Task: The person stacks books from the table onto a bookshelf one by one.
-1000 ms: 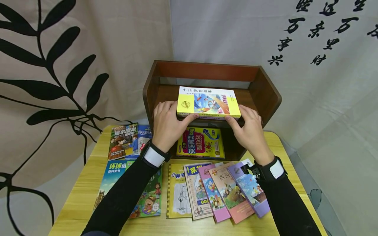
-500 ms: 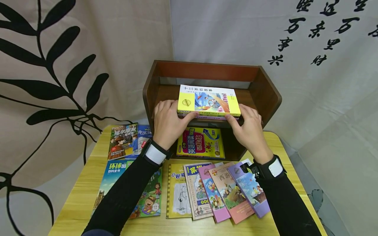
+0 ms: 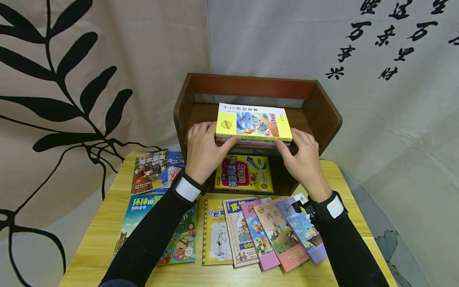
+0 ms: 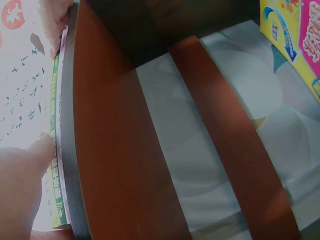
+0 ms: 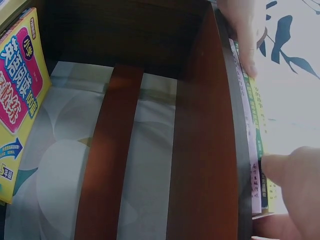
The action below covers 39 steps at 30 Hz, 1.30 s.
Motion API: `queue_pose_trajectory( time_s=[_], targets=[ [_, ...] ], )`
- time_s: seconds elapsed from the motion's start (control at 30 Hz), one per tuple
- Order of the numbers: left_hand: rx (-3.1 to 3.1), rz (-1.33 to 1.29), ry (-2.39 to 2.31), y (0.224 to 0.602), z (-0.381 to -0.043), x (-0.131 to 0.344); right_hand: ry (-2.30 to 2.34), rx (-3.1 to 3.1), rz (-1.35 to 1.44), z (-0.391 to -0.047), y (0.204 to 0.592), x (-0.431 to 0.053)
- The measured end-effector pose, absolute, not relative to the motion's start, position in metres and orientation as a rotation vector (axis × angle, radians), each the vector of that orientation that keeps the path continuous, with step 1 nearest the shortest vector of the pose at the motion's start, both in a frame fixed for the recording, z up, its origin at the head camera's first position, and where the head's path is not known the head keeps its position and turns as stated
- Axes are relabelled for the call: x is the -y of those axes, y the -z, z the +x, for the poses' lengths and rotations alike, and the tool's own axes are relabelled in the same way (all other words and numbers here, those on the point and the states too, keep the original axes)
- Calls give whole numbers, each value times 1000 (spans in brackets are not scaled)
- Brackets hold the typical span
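So the stack of books [image 3: 253, 123] is on the upper level of a brown wooden bookshelf [image 3: 322, 111], lying flat right at the near edge. White-and-yellow cover on top, green and pale purple spines under it. Left hand [image 3: 204, 149] has its grip closed around the left end, right hand [image 3: 303, 159] has the same grip on the right end, both thumbs on the near spines. Down on the lower level there's a yellow English reading book [image 3: 244, 173]. On the bench [image 3: 97, 239], near side, a fan of overlapping books [image 3: 281, 235] sits to the right of a yellow drawing book [image 3: 216, 239]. Over on the left, a green book [image 3: 186, 237] and a blue encyclopedia [image 3: 136, 215] are partly hidden by the black left sleeve [image 3: 147, 239].
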<state>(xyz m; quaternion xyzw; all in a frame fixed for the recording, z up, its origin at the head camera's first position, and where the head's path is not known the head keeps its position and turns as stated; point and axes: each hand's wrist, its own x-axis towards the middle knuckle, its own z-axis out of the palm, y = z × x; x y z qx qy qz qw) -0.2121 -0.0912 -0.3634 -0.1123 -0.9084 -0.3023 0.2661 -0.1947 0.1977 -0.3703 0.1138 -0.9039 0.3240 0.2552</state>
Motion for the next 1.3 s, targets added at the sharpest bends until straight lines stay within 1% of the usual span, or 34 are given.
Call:
queue_pose_trajectory(
  time_s=[0.2, 0.37, 0.6, 0.73, 0.87, 1.0, 1.3],
  targets=[
    [2329, -333, 924, 374, -203, 99, -918, 2243, 255, -181, 382, -201],
    [2140, -370, 989, 392, -189, 107, -983, 2069, 279, -163, 394, -202],
    [2031, -419, 962, 436, -169, 124, -1024, 2055, 355, -146, 431, -205],
    [2071, -398, 998, 468, -164, 143, -1050, 2166, 329, -138, 459, -216],
    [2142, -313, 1019, 503, -164, 169, -1100, 2280, 256, -131, 487, -228],
    [2246, -161, 986, 530, -172, 199, -1104, 2306, 223, -127, 509, -236],
    [2531, 283, 889, 552, -212, 290, -1092, 2343, 144, -120, 536, -245]
  ],
)
